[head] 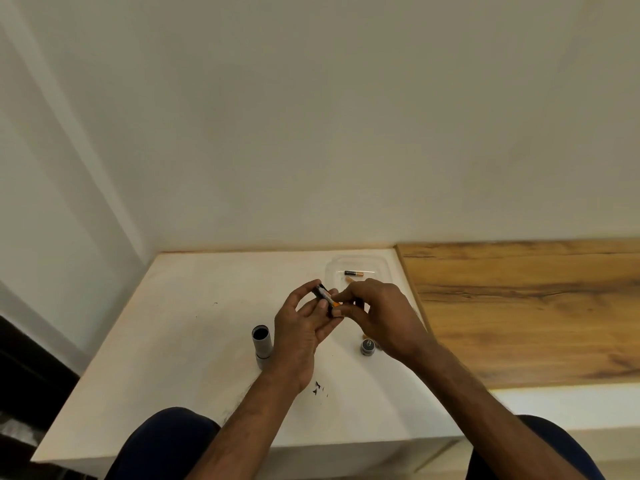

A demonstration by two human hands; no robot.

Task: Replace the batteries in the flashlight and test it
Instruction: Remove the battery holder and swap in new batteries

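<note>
Both hands meet above the desk (180,327): left hand (304,327) grips the battery holder (323,294), right hand (377,313) pinches its orange-tipped battery (333,301); flashlight body (261,344) stands left

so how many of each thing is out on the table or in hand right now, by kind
batteries: 3, one in the clear tray, one part hidden beside it, one in the holder
battery holder: 1, held by left hand and right hand
flashlight body: 1
end cap: 1
clear tray: 1
total: 7
</note>
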